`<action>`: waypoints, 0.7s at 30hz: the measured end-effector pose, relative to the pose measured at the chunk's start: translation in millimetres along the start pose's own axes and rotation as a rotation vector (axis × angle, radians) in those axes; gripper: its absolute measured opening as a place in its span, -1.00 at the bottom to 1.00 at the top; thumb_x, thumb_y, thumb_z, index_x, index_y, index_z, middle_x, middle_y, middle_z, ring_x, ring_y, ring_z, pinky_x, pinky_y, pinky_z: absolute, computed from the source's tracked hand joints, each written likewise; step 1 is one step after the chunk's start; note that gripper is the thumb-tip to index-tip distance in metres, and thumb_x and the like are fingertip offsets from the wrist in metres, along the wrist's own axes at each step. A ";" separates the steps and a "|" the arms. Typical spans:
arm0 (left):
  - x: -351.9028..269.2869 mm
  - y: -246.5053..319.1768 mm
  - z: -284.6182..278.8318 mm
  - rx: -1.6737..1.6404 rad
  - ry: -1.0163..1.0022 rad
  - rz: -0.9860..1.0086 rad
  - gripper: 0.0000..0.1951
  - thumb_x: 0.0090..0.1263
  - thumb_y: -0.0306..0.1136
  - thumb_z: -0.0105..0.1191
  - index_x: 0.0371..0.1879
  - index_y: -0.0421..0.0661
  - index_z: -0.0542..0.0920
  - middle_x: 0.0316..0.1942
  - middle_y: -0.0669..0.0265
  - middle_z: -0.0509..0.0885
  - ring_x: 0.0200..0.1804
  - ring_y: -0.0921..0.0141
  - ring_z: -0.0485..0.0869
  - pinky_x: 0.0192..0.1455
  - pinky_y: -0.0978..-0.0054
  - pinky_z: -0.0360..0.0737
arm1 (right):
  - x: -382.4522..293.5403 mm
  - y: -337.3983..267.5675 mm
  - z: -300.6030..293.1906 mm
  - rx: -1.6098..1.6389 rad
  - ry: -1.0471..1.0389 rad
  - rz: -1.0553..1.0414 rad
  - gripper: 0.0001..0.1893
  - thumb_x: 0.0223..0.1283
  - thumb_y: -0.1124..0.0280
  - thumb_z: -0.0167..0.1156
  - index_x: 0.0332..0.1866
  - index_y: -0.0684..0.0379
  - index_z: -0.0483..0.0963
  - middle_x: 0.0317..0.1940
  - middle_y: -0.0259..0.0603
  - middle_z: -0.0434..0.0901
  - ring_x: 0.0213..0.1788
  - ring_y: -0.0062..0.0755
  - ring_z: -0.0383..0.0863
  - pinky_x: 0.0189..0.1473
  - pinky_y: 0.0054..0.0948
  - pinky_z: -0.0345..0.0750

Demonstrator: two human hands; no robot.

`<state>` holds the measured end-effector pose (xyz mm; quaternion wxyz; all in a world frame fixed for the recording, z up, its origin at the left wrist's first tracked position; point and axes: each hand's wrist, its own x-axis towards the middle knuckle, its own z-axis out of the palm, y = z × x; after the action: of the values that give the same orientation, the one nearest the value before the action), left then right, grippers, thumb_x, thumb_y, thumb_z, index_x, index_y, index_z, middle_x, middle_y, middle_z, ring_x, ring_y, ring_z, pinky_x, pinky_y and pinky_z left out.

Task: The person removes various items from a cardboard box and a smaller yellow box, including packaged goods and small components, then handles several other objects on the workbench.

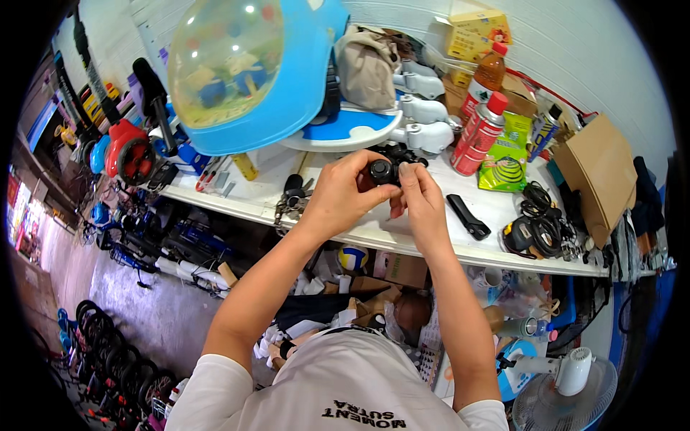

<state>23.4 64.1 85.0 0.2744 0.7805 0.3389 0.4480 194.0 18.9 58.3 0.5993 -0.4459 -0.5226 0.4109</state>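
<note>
Between my two hands, above the white shelf [253, 202], is a small round black part [381, 171] with a ringed end. My left hand [347, 191] grips it with thumb and forefinger. The fingertips of my right hand [418, 196] pinch its right side. Behind the hands lies a cluster of dark parts [401, 153], partly hidden by them. A black bar-shaped object [468, 216] rests on the shelf to the right of my right hand. A bunch of keys [294, 194] lies left of my left hand, close to the front edge.
A large blue shell with a clear dome [232, 70] stands at the back left. White caster-like parts [428, 134], a red spray can [480, 134] and a green packet [505, 156] stand behind. Coiled black cables [542, 226] and a cardboard box [595, 178] are at right. Below right is a fan [566, 393].
</note>
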 end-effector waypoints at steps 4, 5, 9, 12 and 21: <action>-2.6 1.6 25.2 -0.543 -0.088 -0.297 -0.77 0.46 -0.41 0.42 -0.19 -0.29 0.65 -0.40 0.32 0.79 -0.34 0.56 0.70 -0.24 0.50 0.62 | -1.5 0.6 -1.9 0.207 0.067 0.033 -0.52 0.73 -0.09 0.08 -0.15 0.16 0.48 -0.47 -0.39 0.53 -0.49 -0.67 0.48 -0.42 -0.58 0.45; -3.2 5.0 27.1 -0.499 -0.046 -0.257 -0.82 0.48 -0.46 0.38 -0.19 -0.29 0.65 -0.39 0.29 0.81 -0.34 0.55 0.73 -0.23 0.50 0.63 | -1.7 0.8 -2.3 0.223 0.062 0.051 -0.51 0.72 -0.11 0.07 -0.15 0.16 0.48 -0.48 -0.38 0.53 -0.49 -0.66 0.48 -0.41 -0.58 0.45; -9.2 -1.2 39.6 -0.391 0.015 -0.173 -0.89 0.53 -0.50 0.34 -0.11 -0.25 0.69 -0.32 0.36 0.81 -0.29 0.62 0.69 -0.24 0.57 0.66 | -2.5 0.9 -8.0 0.235 0.076 0.094 -0.56 0.74 -0.02 -0.03 -0.16 0.17 0.47 -0.48 -0.32 0.54 -0.51 -0.58 0.49 -0.41 -0.54 0.47; -10.0 -2.4 43.3 -0.416 0.045 -0.161 -0.92 0.54 -0.56 0.31 -0.12 -0.27 0.69 -0.33 0.36 0.81 -0.28 0.63 0.69 -0.24 0.58 0.68 | -3.7 -2.5 -7.1 0.234 0.104 0.111 -0.60 0.70 0.13 -0.18 -0.15 0.21 0.47 -0.49 -0.27 0.55 -0.53 -0.52 0.50 -0.41 -0.50 0.48; -10.1 5.1 40.0 -0.329 0.059 -0.141 -0.90 0.48 -0.56 0.31 -0.21 -0.31 0.65 -0.42 0.22 0.84 -0.37 0.51 0.77 -0.24 0.46 0.67 | -1.9 3.2 -9.8 0.261 0.076 0.098 -0.59 0.72 0.10 -0.10 -0.17 0.20 0.51 -0.51 -0.29 0.56 -0.56 -0.53 0.51 -0.46 -0.53 0.47</action>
<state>56.6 48.1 65.6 0.4188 0.6860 0.3227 0.4999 203.4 16.9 54.2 0.6509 -0.4045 -0.4192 0.4868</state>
